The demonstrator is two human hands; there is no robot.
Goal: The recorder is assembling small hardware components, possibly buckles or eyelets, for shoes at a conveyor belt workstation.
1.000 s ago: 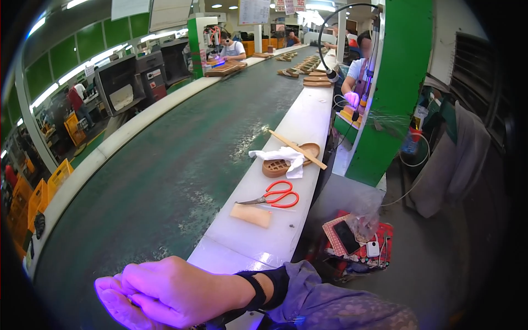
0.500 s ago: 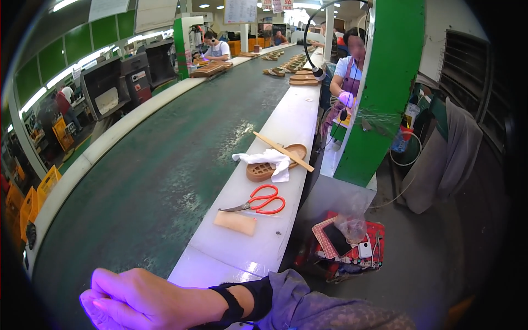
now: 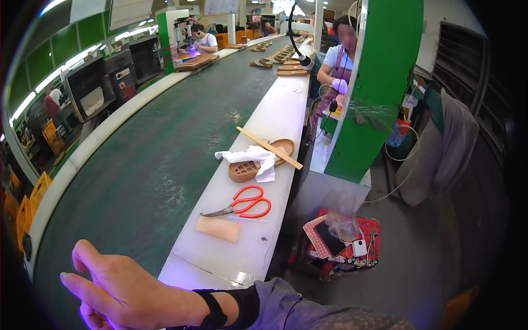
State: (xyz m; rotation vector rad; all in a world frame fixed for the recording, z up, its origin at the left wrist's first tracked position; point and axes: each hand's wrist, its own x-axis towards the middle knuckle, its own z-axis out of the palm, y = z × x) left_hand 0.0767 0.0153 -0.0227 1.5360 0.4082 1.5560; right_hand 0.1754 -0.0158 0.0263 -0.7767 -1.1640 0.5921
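My right hand (image 3: 124,291) reaches in from the lower right and hovers at the lower left, over the near end of the green belt. Its fingers are apart, with nothing visible between them; a black band wraps the wrist. My left hand is out of view. Beyond the hand, red-handled scissors (image 3: 235,207) lie on the white ledge (image 3: 250,250), their blades pointing left. Just nearer is a beige block (image 3: 218,229). Farther along, a brown shoe sole (image 3: 242,172) lies under a white cloth (image 3: 257,157) and a flat wooden stick (image 3: 269,148).
The green conveyor belt (image 3: 126,176) runs away to the far end, where several shoes (image 3: 280,55) sit. A green post (image 3: 371,93) rises at right, beside a co-worker (image 3: 338,60). On a red crate (image 3: 368,228) are a phone and a plastic bag. Yellow crates (image 3: 39,190) stand left.
My right hand has gone from a closed fist to spread fingers and shifted slightly left and up. The whole view has shifted a little, so the ledge and its items appear further left.
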